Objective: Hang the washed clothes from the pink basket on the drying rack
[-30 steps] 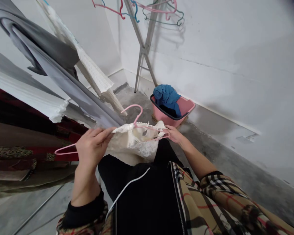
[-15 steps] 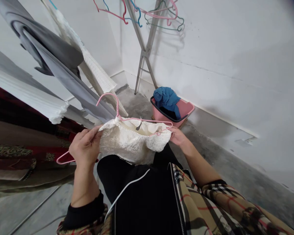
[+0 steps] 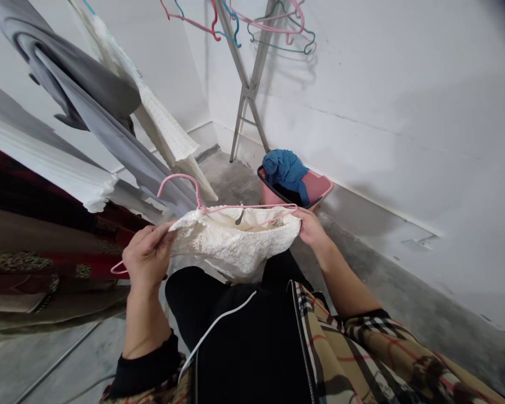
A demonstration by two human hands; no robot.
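Note:
A white lace garment (image 3: 239,240) is stretched between my hands above my knees, its neckline turned up and a small dark tag inside. A pink clothes hanger (image 3: 198,196) runs through the neckline, with its hook pointing up and left. My left hand (image 3: 146,255) is closed on the garment's left edge, and one hanger end sticks out beyond that hand. At the right edge, my right hand (image 3: 313,229) pinches the cloth close to the hanger's other end. The fingertips of both hands are partly hidden.
Hanging clothes (image 3: 67,168) fill the left side. Ahead, a metal drying stand (image 3: 247,92) carries several coloured hangers (image 3: 273,25). A pink basket (image 3: 320,188) with a blue cloth (image 3: 287,168) stands on the floor by the white wall.
The hanger's right end has gone further inside the garment, and its left end sticks out less. My right hand has moved slightly right, pulling the neckline straighter.

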